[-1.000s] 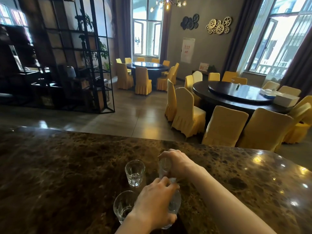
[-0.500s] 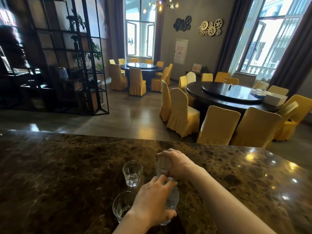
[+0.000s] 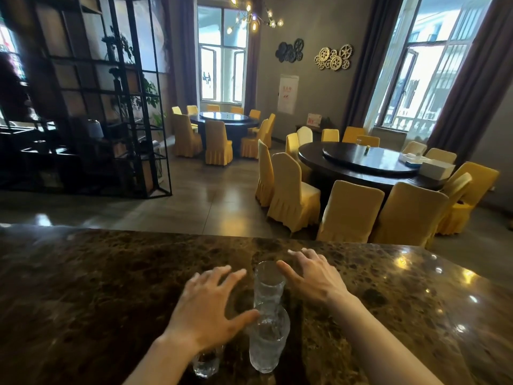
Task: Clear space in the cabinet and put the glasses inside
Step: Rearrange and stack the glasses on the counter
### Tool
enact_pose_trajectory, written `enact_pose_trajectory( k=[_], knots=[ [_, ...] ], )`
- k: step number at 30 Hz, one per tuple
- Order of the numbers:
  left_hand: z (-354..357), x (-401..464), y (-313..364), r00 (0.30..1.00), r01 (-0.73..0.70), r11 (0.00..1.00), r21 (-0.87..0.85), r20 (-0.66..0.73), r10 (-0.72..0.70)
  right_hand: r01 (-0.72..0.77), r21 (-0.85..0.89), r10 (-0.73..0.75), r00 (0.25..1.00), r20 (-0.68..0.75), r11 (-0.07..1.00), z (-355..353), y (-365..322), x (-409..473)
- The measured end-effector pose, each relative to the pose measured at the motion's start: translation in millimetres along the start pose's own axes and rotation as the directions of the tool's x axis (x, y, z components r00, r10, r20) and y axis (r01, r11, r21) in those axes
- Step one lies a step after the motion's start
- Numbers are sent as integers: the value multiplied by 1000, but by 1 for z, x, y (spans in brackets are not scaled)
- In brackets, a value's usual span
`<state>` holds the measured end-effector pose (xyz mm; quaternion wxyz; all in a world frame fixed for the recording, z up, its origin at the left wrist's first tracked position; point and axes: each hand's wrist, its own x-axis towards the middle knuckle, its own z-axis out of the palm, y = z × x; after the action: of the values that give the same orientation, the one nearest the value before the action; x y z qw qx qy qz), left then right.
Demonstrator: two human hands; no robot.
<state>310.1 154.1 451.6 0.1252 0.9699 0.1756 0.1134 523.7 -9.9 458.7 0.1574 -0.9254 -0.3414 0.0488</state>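
Note:
Two clear tall glasses stand in a row on the dark marble counter (image 3: 83, 287): a far glass (image 3: 268, 282) and a near glass (image 3: 268, 340). A third, shorter glass (image 3: 206, 364) shows partly under my left wrist. My left hand (image 3: 211, 307) hovers with fingers spread just left of the glasses, its thumb touching the near glass's rim. To the right of the far glass is my right hand (image 3: 311, 273), fingers apart, its index tip at the rim. Neither hand holds anything. No cabinet is in view.
Beyond the counter's far edge lies a dining room with round dark tables (image 3: 361, 162) and yellow-covered chairs (image 3: 349, 212). A black metal shelf unit (image 3: 111, 107) stands at the left. The counter surface spreads wide to either side of the glasses.
Both hands have let go of the tall glasses and spread open beside them. The small glass that stood to the left is now hidden behind my left hand. The camera tilted a little.

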Motion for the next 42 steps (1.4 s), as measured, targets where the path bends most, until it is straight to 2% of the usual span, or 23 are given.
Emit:
enact_pose_trajectory(
  k=[5,12,27,31,35,38,42],
  knots=[
    [-14,4,-42,989,150,988,39,1,-150,-116,-70,114,993,-27,991,9,14,-22],
    [-12,5,-76,969,242,969,44,32,-244,-190,-65,188,981,-43,980,3,11,-44],
    [-12,-10,-105,969,229,973,5,90,-229,-206,-52,202,977,-70,977,5,-19,-60],
    [-6,-2,-119,972,217,976,-7,91,-216,-152,-104,135,979,-155,983,-2,-43,-69],
    [-2,27,-126,982,150,988,-22,115,-147,29,-143,-58,977,-205,989,4,-95,-94],
    [1,54,-121,986,45,997,-56,165,-35,150,-109,-161,981,-108,983,25,-137,-112],
    [13,81,-113,950,-97,991,-93,288,120,252,-117,-223,951,213,961,64,-174,-113]
  ],
)
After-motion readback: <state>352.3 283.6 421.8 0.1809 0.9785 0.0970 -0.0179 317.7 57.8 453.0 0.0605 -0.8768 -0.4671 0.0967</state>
